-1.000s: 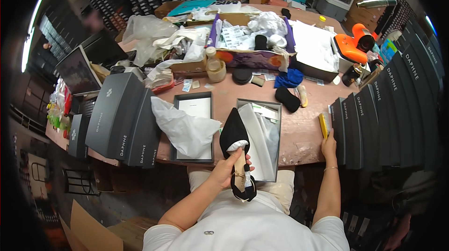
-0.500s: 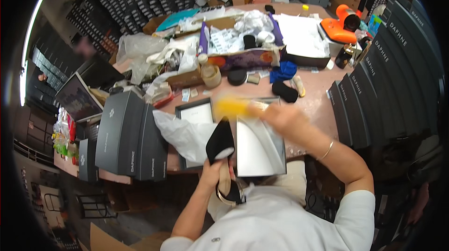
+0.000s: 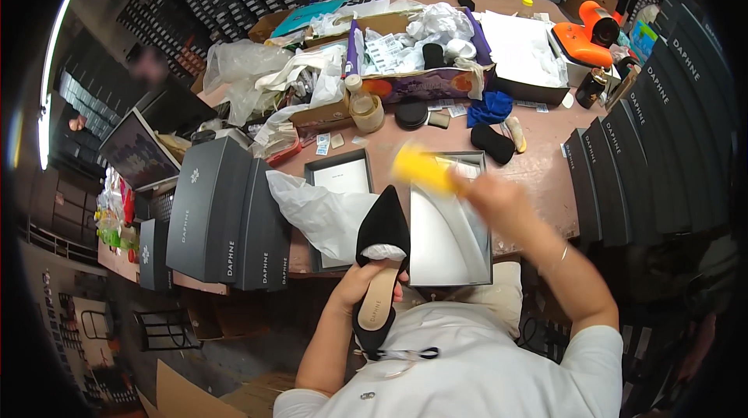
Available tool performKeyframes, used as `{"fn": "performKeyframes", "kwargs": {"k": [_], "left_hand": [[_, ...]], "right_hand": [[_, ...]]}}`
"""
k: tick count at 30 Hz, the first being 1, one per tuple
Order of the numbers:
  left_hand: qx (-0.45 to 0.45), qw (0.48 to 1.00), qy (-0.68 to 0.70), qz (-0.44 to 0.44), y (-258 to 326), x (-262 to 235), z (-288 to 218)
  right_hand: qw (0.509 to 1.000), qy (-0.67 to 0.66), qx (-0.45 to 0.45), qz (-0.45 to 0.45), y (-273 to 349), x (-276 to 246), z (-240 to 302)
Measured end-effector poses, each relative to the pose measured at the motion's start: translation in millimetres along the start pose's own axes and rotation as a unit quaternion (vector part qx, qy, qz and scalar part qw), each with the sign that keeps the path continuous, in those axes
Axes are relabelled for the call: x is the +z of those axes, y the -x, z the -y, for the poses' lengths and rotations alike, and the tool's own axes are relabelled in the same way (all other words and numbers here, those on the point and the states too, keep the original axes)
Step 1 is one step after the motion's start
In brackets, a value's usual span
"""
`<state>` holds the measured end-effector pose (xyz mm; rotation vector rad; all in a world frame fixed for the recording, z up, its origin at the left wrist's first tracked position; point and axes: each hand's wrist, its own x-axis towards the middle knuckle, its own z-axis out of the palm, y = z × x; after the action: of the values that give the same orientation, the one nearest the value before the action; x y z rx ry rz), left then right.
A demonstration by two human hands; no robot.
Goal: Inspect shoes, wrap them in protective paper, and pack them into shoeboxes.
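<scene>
A person at a crowded packing table (image 3: 538, 172) holds a black pointed-toe shoe (image 3: 381, 262) sole-side down in the left hand (image 3: 360, 282), toe aimed away, just in front of an open grey shoebox (image 3: 449, 223) at the table's near edge. The left fingers are curled around the shoe's waist, pinching it at the narrow middle beside its tan insole; white paper stuffing shows in the toe. The right hand (image 3: 499, 196) hangs above the box's far right corner, closed around a yellow object (image 3: 421, 169) too blurred to identify; how those fingers lie cannot be made out. White tissue paper (image 3: 323, 211) spills from the box lid (image 3: 340, 184) left of the box, and a stack of closed dark boxes (image 3: 222, 219) stands further left. Small scissors (image 3: 401, 354) hang at the person's chest, nearer than the box.

The shoe looks light and fairly stiff through the sole, with a soft upper that would likely mark under hard pressure; the waist, where it is gripped now, seems the safest hold, with the heel hidden below the hand.
</scene>
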<state>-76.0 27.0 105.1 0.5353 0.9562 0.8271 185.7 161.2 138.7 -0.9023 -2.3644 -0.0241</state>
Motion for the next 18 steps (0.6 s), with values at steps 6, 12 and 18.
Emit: {"fn": "performKeyframes", "kwargs": {"k": [6,12,18], "left_hand": [[-0.151,0.942,0.264,0.140,-18.8,-24.5,33.6],[-0.080,0.771,0.617,0.135,-50.6,-23.6,21.9],[-0.041,0.750,0.653,0.101,-42.1,-30.2,19.3]], "right_hand": [[0.965,-0.075,0.252,0.009,79.3,28.8,-73.9],[0.884,-0.050,0.465,0.025,149.3,33.5,-137.2],[0.959,-0.151,0.240,-0.015,83.9,39.5,-51.3]]}}
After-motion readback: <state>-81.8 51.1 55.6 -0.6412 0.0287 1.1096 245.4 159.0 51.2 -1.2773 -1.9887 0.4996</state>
